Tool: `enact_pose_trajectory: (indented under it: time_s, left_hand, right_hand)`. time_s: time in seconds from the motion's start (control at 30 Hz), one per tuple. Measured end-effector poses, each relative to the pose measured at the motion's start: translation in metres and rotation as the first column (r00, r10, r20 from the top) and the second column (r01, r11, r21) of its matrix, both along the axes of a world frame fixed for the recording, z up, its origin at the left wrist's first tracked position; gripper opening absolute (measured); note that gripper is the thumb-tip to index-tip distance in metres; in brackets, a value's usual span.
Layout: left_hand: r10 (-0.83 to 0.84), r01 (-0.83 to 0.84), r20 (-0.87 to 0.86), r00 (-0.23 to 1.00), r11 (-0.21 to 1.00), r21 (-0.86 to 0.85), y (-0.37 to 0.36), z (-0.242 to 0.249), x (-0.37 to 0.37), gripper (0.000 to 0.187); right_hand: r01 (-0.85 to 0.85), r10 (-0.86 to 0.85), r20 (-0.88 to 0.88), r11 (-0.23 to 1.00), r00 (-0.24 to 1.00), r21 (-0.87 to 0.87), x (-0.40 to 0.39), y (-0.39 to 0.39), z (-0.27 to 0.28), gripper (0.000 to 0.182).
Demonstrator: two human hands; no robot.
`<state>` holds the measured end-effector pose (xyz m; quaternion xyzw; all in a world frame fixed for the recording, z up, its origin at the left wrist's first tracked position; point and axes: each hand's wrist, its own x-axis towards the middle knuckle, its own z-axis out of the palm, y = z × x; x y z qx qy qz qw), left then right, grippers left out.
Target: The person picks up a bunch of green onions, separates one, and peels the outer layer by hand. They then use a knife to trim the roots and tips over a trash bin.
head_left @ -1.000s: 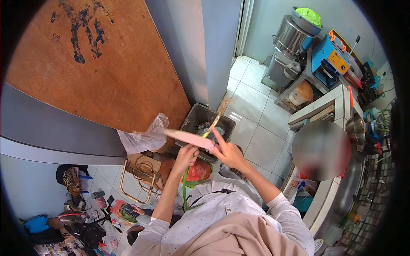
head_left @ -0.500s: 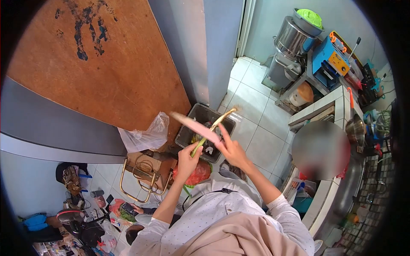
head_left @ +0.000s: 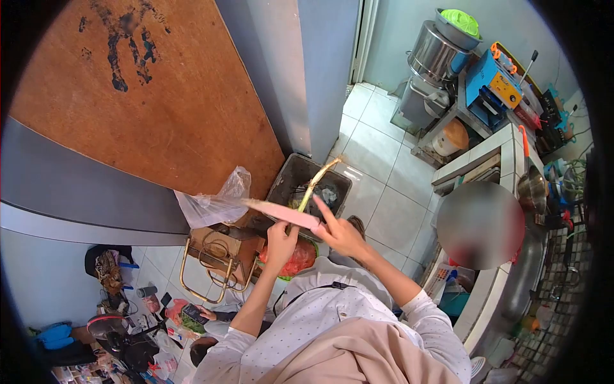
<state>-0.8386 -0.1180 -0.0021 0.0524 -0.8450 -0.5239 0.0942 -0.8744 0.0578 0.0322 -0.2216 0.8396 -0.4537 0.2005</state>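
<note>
Gripping a long green stalk [head_left: 311, 187] in a closed left hand [head_left: 280, 238], a person in a dotted white shirt [head_left: 323, 320] holds it tilted upward over a dark bin [head_left: 291, 176] on the tiled floor [head_left: 374, 157]. The right hand [head_left: 340, 233], fingers wrapped round the handle, grips a pink-bladed knife [head_left: 281, 211] laid across the stalk just above the left hand, index finger extended along it. Beside the bin a clear plastic bag [head_left: 214, 205] hangs at the edge of a brown wooden board [head_left: 147, 109], with a red bag [head_left: 297, 256] lower down behind the hands. Farther off, steel pots [head_left: 435, 57] and a blue machine [head_left: 489, 86] stand on a rack by the wall.
</note>
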Motion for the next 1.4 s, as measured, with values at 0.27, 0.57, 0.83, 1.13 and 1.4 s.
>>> enact_pose_trajectory:
  time_s: [0.27, 0.57, 0.83, 1.13, 1.4]
  left_hand:
    - [-0.07, 0.047, 0.179, 0.981, 0.99, 0.131, -0.002, -0.004, 0.002, 0.025]
    - [-0.11, -0.053, 0.325, 0.939, 0.889, 0.454, 0.003, 0.019, -0.002, 0.022]
    - [-0.098, 0.032, 0.223, 0.97, 0.959, 0.281, 0.006, 0.012, 0.0, 0.025]
    - [-0.039, 0.039, 0.021, 0.999, 0.999, -0.009, 0.01, 0.033, 0.0, 0.024]
    - [-0.069, 0.07, -0.012, 0.998, 0.991, 0.112, 0.004, 0.016, 0.001, 0.026]
  right_hand:
    - [0.0, 0.001, 0.011, 0.998, 1.0, -0.059, 0.007, 0.0, -0.001, 0.064]
    - [0.073, -0.081, -0.058, 0.989, 0.995, -0.126, 0.001, 0.004, -0.005, 0.062]
    - [0.061, -0.064, -0.059, 0.996, 0.996, -0.059, -0.005, 0.01, 0.0, 0.059]
    - [0.119, -0.121, -0.014, 0.987, 0.993, -0.107, -0.01, 0.004, -0.002, 0.06]
    - [0.051, -0.052, -0.002, 0.997, 0.999, -0.056, -0.005, 0.002, 0.006, 0.06]
